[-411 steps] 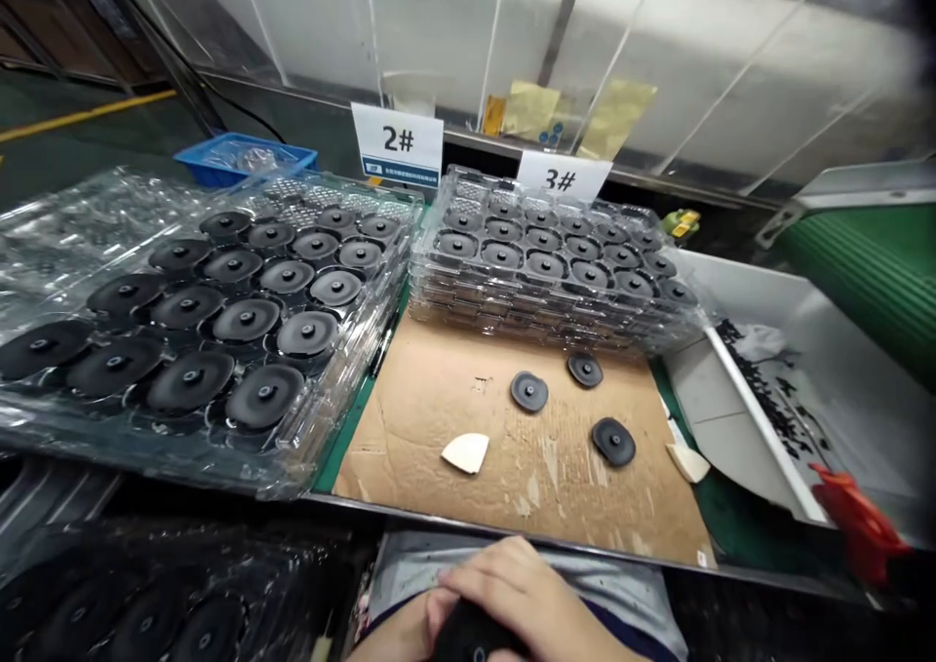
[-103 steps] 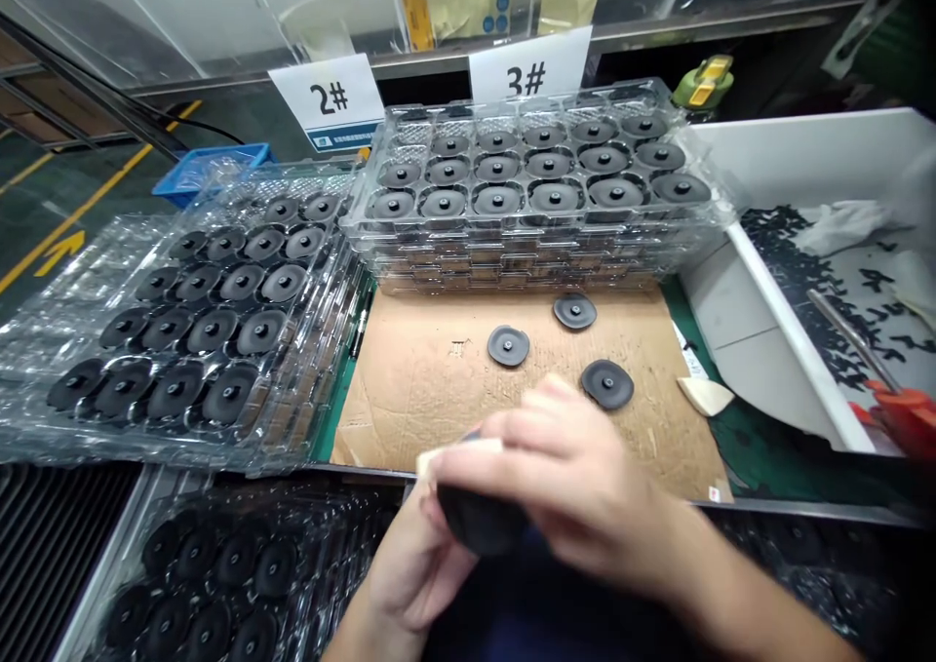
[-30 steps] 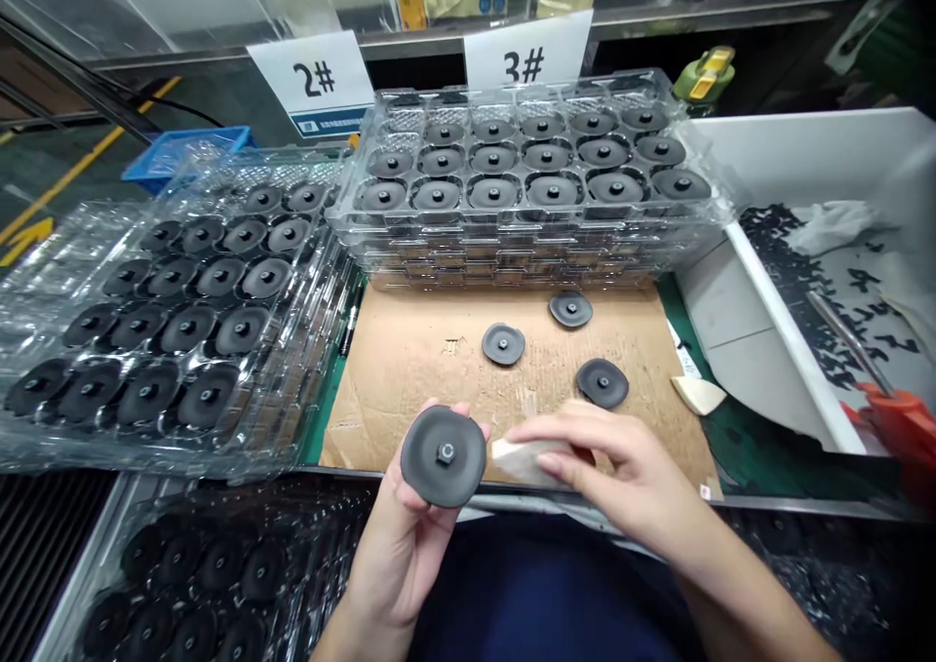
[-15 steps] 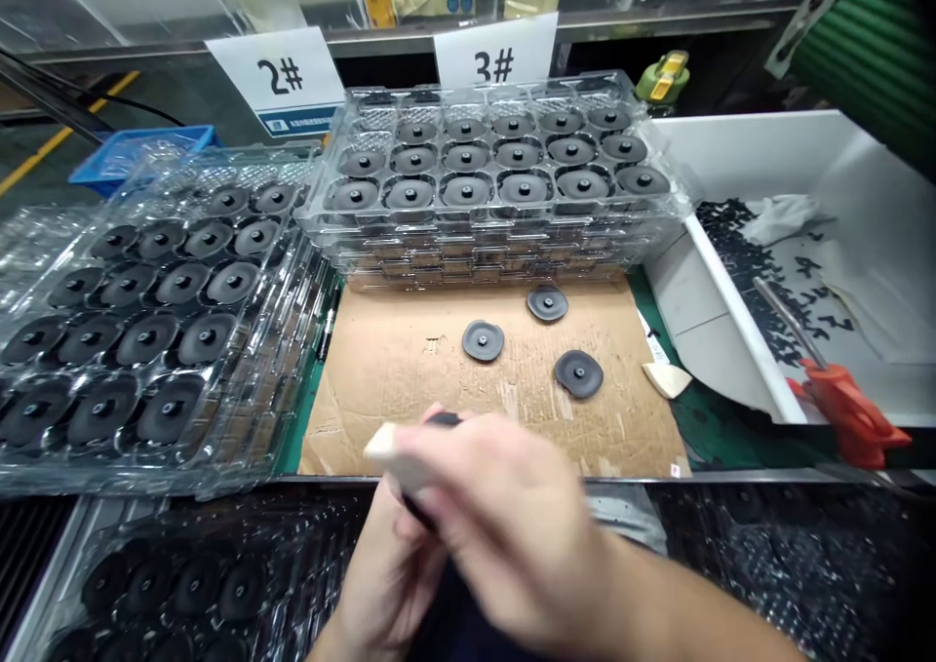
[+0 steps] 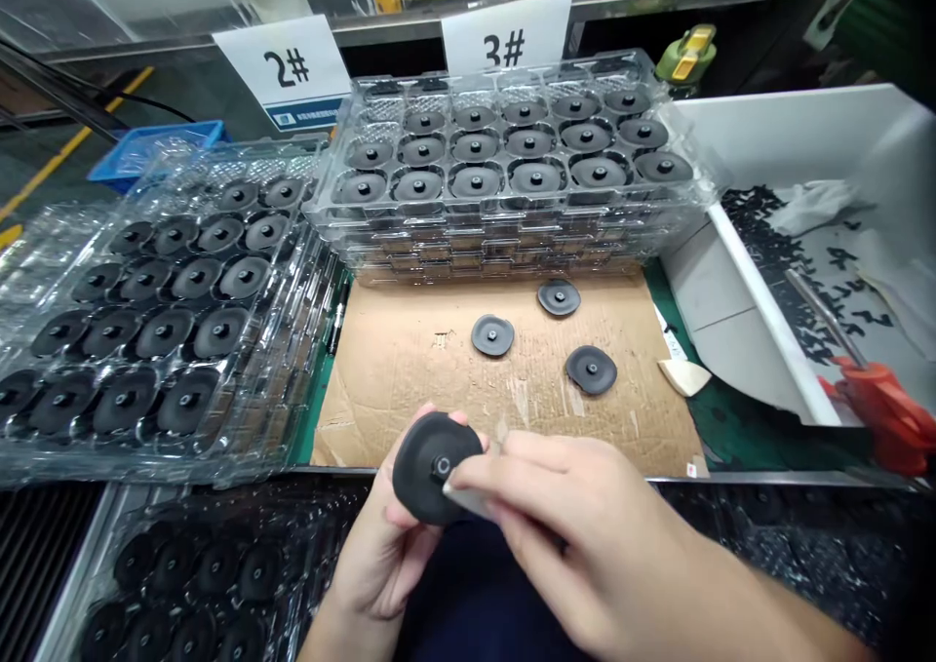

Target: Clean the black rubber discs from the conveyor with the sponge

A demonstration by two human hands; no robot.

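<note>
Black disc (image 5: pixel 418 472) sits tilted in the left hand (image 5: pixel 381 550), fingers curled round its edge; it is matte, roundish, with a small raised central hub. Just beside, the right hand (image 5: pixel 577 525), partly closed, pinches a pale wedge (image 5: pixel 470 500) near the hub.

From here I am seeing matt black plastic on the discs (image 5: pixel 418 475), smooth across their faces. The trays (image 5: pixel 512 238) are showing clear, glossy plastic, throwing back hard glints. The board (image 5: pixel 395 379) is looking like dull brown cardboard, scuffed and rough in places. I am reading the signs (image 5: pixel 296 87) as paper, the bin (image 5: pixel 782 121) as smooth white plastic, and the tool's shaft (image 5: pixel 826 317) as shiny metal.
</note>
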